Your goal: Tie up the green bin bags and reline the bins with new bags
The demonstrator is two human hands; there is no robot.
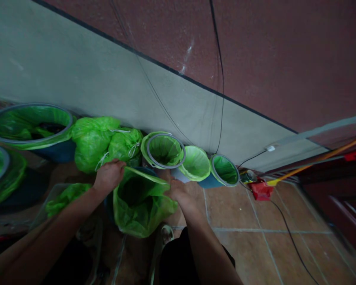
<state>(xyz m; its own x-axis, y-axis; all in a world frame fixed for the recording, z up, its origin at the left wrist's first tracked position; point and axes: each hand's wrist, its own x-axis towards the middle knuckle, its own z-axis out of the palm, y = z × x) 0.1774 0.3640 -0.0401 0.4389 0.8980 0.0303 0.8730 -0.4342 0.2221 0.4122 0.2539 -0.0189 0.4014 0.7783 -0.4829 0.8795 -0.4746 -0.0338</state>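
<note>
A green plastic bag (pixel 139 204) is spread open over a dark bin at the middle of the head view. My left hand (pixel 108 176) is closed on the bag's left rim. My right hand (pixel 179 192) grips the bag's right rim, fingers curled around the plastic. The bin under the bag is mostly hidden.
Several bins lined with green bags stand along the grey wall: a large one (pixel 32 124) at left, three small ones (pixel 164 150) at centre. Two tied green bags (pixel 101 142) lie between them. A red dustpan (pixel 261 190) and cables lie on the tiled floor at right.
</note>
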